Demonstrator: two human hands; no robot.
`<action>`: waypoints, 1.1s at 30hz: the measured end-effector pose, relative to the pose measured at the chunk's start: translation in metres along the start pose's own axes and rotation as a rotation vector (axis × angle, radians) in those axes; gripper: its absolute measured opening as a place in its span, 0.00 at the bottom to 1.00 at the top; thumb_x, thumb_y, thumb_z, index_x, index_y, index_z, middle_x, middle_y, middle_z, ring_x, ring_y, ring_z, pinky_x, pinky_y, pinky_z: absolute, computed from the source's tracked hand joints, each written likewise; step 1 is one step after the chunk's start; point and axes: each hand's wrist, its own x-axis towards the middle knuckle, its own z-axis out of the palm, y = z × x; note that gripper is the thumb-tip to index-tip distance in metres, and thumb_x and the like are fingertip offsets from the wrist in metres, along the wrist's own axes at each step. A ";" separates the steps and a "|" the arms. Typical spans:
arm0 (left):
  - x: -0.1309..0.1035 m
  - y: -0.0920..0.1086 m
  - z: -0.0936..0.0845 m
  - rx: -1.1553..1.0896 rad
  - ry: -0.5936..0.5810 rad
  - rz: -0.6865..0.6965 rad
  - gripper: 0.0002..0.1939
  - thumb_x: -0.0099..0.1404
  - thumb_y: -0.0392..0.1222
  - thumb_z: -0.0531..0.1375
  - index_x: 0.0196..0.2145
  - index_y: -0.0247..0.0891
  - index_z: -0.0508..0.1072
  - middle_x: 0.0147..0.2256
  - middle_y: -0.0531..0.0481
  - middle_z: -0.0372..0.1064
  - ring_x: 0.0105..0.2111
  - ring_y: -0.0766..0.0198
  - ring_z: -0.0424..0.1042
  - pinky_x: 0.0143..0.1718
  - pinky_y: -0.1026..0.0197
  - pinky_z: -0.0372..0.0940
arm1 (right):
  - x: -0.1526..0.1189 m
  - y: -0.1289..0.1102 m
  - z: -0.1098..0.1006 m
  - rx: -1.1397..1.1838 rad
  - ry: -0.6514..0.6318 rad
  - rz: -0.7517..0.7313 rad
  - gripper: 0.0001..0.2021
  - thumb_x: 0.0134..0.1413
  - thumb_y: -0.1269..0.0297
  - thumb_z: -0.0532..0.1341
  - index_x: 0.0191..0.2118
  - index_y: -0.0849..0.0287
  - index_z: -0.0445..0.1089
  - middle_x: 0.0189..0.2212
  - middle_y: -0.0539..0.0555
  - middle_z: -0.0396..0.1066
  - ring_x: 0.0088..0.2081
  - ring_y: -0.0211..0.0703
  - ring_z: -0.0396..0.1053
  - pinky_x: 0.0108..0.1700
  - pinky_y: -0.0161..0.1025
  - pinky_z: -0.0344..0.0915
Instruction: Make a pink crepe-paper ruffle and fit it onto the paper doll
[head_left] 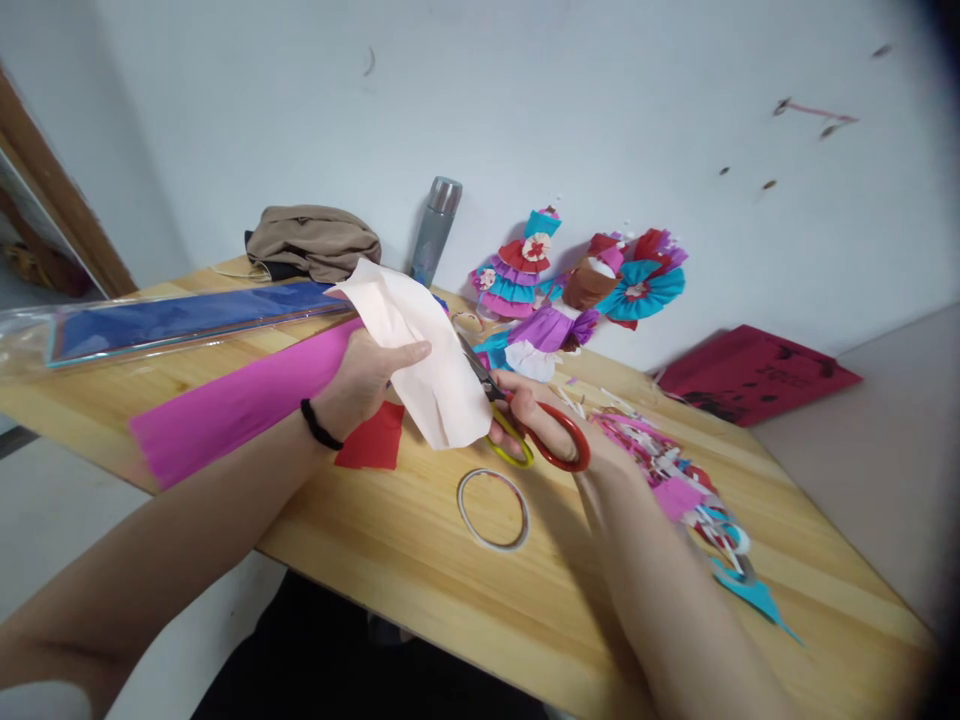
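Note:
My left hand [367, 375] is closed on a pale pink sheet of crepe paper [439, 385], its thumb lying across the sheet. In my right hand [529, 405] is a pair of scissors [566, 445] with one red and one yellow handle loop. The dark blades point away to the upper left, against the sheet's right edge; part of them is hidden by the paper. Under my left wrist lie a long magenta strip of crepe paper [240, 400] and a red paper piece [375, 440]. A thin tape ring [461, 500] rests on the table below the scissors.
Miniature paper dresses [517, 265] and paper flowers stand along the wall beside a grey thermos [436, 230]. Brown cloth [315, 240] and blue paper in plastic [187, 320] are at the left. Paper scraps [679, 490] and a dark red bag [757, 375] lie right on the wooden table [420, 580].

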 end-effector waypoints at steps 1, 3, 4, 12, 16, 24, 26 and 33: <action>-0.001 0.000 0.001 -0.001 -0.004 -0.002 0.22 0.48 0.37 0.71 0.42 0.32 0.74 0.46 0.41 0.75 0.46 0.51 0.74 0.50 0.50 0.69 | 0.000 0.001 0.000 0.000 0.001 -0.002 0.27 0.56 0.33 0.52 0.37 0.57 0.60 0.25 0.48 0.65 0.17 0.31 0.57 0.18 0.33 0.53; -0.002 0.001 0.002 -0.003 -0.018 -0.002 0.22 0.48 0.36 0.71 0.42 0.33 0.74 0.46 0.42 0.75 0.45 0.52 0.74 0.50 0.51 0.69 | 0.000 0.002 0.000 0.002 0.005 -0.002 0.27 0.56 0.33 0.51 0.38 0.57 0.61 0.25 0.48 0.65 0.17 0.32 0.57 0.18 0.33 0.53; -0.002 0.001 0.003 -0.003 -0.020 -0.002 0.22 0.48 0.36 0.71 0.42 0.33 0.75 0.45 0.42 0.75 0.45 0.52 0.74 0.50 0.51 0.69 | 0.000 0.003 0.000 0.008 0.005 -0.002 0.27 0.57 0.33 0.51 0.38 0.57 0.61 0.25 0.48 0.65 0.18 0.32 0.57 0.18 0.34 0.54; 0.000 -0.001 0.000 -0.021 0.018 -0.019 0.22 0.47 0.39 0.72 0.41 0.33 0.75 0.46 0.41 0.75 0.46 0.49 0.75 0.49 0.49 0.69 | -0.003 0.006 -0.002 0.093 -0.042 -0.021 0.27 0.58 0.36 0.52 0.39 0.59 0.63 0.25 0.49 0.66 0.18 0.32 0.57 0.18 0.33 0.54; -0.002 -0.002 0.001 0.030 0.008 -0.007 0.20 0.48 0.39 0.72 0.39 0.34 0.76 0.44 0.42 0.76 0.45 0.50 0.75 0.49 0.50 0.70 | -0.003 0.007 -0.002 0.109 -0.044 -0.027 0.26 0.59 0.36 0.51 0.38 0.57 0.63 0.24 0.48 0.64 0.17 0.31 0.56 0.18 0.32 0.52; -0.006 0.001 0.005 0.053 0.014 -0.037 0.21 0.48 0.38 0.71 0.40 0.32 0.76 0.44 0.41 0.76 0.43 0.51 0.76 0.48 0.49 0.71 | 0.001 0.006 0.000 0.123 -0.022 -0.050 0.28 0.59 0.34 0.49 0.40 0.58 0.64 0.23 0.47 0.64 0.16 0.30 0.55 0.16 0.32 0.51; -0.007 0.003 0.006 0.054 0.007 -0.042 0.20 0.48 0.38 0.71 0.40 0.32 0.76 0.44 0.41 0.76 0.43 0.51 0.76 0.48 0.49 0.71 | 0.001 0.005 0.001 0.118 -0.018 -0.047 0.28 0.58 0.34 0.49 0.39 0.58 0.63 0.23 0.47 0.63 0.16 0.30 0.54 0.16 0.32 0.51; -0.009 0.005 0.009 0.062 -0.008 -0.064 0.21 0.47 0.39 0.72 0.39 0.32 0.76 0.43 0.41 0.76 0.44 0.48 0.76 0.51 0.45 0.69 | 0.001 0.002 0.000 0.032 0.015 -0.056 0.29 0.58 0.34 0.49 0.37 0.58 0.65 0.18 0.46 0.60 0.16 0.32 0.54 0.18 0.34 0.50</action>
